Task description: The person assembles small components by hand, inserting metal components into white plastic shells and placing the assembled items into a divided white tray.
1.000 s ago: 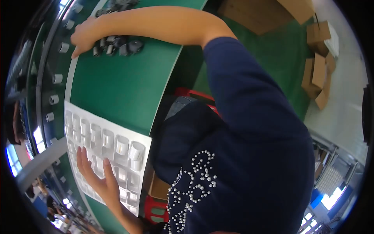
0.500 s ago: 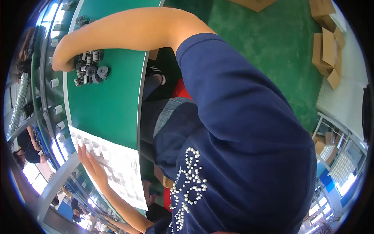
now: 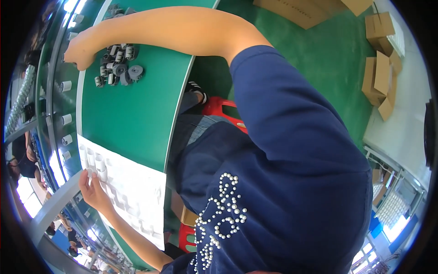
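A white moulded tray (image 3: 141,192) lies on the green tabletop with several white cylinders (image 3: 99,160) standing at its far end. My left hand (image 3: 94,194) is at that end of the tray, thumb and fingers pinched around a white cylinder (image 3: 90,172). Farther along to the right, my right hand (image 3: 81,52) reaches over the table's far edge toward a conveyor (image 3: 52,105). Its fingers are curled closed, and what they hold, if anything, is hidden. White cylinders (image 3: 66,119) stand spaced along the conveyor.
Dark grey roller-like parts (image 3: 119,68) lie heaped on the table under my right forearm. A red stool (image 3: 219,107) stands by my legs. Cardboard boxes (image 3: 378,82) sit on the green floor (image 3: 319,64). Other people work beyond the conveyor.
My left hand has gone from outstretched fingers on the tray to a pinch at a cylinder. My right hand has curled its fingers near the conveyor. The whole view has shifted slightly.
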### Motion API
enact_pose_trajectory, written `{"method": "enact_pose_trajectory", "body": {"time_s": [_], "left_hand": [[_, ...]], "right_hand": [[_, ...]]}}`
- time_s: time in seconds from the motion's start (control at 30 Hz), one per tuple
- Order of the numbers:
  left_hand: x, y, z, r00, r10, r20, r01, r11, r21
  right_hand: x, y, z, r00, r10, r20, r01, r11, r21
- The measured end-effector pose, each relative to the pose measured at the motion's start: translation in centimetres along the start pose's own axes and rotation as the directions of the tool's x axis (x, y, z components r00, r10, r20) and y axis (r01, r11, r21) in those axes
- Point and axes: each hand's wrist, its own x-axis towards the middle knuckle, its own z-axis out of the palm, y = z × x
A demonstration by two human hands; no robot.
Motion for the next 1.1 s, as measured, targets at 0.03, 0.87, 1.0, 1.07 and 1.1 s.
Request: {"method": "enact_pose_trajectory", "body": {"time_s": [0.03,0.87,1.0,1.07,1.1], "left_hand": [[-0.5,-0.3,-0.3,1.000,-0.011,-0.011,0.011,1.000,-0.008],[-11.9,8.0,-2.5,0.985,-0.174,-0.003,-0.139,-0.778,-0.613],[-11.4,11.0,-6.3,0.949,-0.316,-0.011,-0.221,-0.637,-0.739],[-10.6,11.5,-6.2,0.923,-0.384,0.004,-0.252,-0.614,-0.748],[-10.7,11.4,-6.5,0.910,-0.415,-0.004,-0.256,-0.553,-0.793]], "right_hand": [[-0.5,-0.4,0.0,0.996,0.067,-0.058,-0.063,0.996,0.059],[-3.7,-29.2,-5.0,0.918,-0.394,-0.047,0.099,0.113,0.989],[-4.5,-33.0,-8.0,0.975,-0.221,0.036,-0.081,-0.198,0.977],[-4.0,-32.5,-8.8,0.961,-0.273,0.037,-0.039,-0.002,0.999],[-3.5,-32.6,-8.5,0.951,-0.307,0.040,-0.019,0.071,0.997]]}}
